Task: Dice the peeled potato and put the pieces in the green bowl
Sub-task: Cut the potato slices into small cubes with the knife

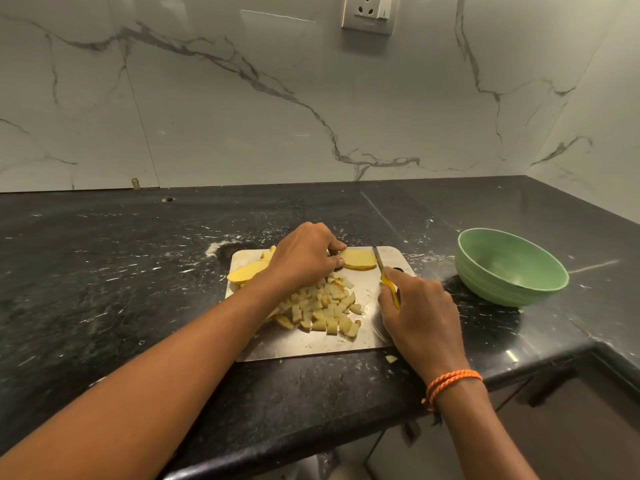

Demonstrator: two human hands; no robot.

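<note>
A steel cutting board [363, 337] lies on the black counter. At its far edge lies a flat potato slice [360, 260]; my left hand [303, 258] pinches its left end with curled fingers. More slices [246, 271] are stacked at the board's far left. A heap of diced potato [325, 308] fills the board's middle. My right hand [420, 315] grips a yellow-handled knife [382, 271], its blade pointing away just right of the slice. The green bowl [509, 268] stands to the right of the board; its inside looks bare.
One small potato bit [391, 358] lies on the counter just off the board's near right corner. The marble wall rises behind, with a socket [369, 12] high up. The counter's front edge runs close below the board.
</note>
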